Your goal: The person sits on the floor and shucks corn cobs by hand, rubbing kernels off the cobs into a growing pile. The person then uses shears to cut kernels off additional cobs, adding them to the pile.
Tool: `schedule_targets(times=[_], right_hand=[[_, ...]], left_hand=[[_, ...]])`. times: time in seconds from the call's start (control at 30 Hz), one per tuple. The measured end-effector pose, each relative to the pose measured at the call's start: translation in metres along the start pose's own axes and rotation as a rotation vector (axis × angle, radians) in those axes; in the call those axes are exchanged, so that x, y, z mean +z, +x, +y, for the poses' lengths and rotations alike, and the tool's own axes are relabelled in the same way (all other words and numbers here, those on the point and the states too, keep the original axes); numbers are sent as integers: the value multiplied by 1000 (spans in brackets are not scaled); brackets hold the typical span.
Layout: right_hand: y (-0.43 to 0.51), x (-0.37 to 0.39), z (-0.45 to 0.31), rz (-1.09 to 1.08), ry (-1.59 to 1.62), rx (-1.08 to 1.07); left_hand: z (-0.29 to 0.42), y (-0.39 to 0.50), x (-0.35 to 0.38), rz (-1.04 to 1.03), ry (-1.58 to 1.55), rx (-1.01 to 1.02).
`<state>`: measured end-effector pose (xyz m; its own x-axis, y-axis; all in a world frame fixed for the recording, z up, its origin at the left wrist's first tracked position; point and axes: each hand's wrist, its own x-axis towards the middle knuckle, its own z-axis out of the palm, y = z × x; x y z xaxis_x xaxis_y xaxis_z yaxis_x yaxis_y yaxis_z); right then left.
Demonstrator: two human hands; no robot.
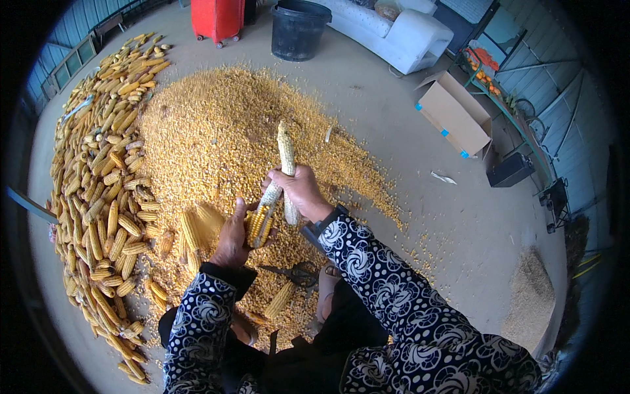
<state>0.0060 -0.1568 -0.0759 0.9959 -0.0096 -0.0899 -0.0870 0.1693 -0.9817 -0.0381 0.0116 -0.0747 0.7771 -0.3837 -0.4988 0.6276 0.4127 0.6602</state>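
Note:
My left hand (233, 240) grips the lower end of a corn ear (260, 225), where yellow kernels still cover part of it; its upper part is stripped pale. In my right hand (304, 189) is a bare corncob (286, 147), held upright across the ear's upper end, with the thumb over it. Both hands are above a wide heap of loose kernels (221, 113). Dark-handled scissors (299, 273) lie on the kernels between my feet. Unshelled ears lie close by, one ear (280, 299) below the scissors and another ear (190, 230) left of my left hand.
A long pile of corn ears (106, 197) runs along the left. Beyond the heap stand a red wheeled suitcase (216, 19), a black bucket (299, 34) and a white sofa (413, 39). At right are a cardboard box (455, 113), a black case (511, 170) and a grainy pile (531, 290).

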Motion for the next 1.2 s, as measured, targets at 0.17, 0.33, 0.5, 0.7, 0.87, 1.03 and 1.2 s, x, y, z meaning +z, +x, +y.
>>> schedule_targets(times=[0.17, 0.33, 0.5, 0.7, 0.87, 1.03, 1.2], right_hand=[[5, -12, -12, 72, -294, 92], [5, -17, -18, 156, -231, 58], [4, -16, -16, 89, -115, 143], [4, -13, -13, 125, -225, 238], [1, -11, -16, 104, 31, 250], [-2, -11, -22, 124, -537, 119], [-15, 16, -6, -187, -762, -725]], left_hand=[[2, -1, -2, 34, 798, 308], [1, 4, -4, 187, 1136, 548], [-2, -1, -2, 366, 1412, 747], [-6, -3, -4, 450, 1674, 836], [-5, 2, -9, 420, 1624, 834], [-2, 12, -14, 167, 995, 306], [-1, 17, -20, 64, 656, 129]])
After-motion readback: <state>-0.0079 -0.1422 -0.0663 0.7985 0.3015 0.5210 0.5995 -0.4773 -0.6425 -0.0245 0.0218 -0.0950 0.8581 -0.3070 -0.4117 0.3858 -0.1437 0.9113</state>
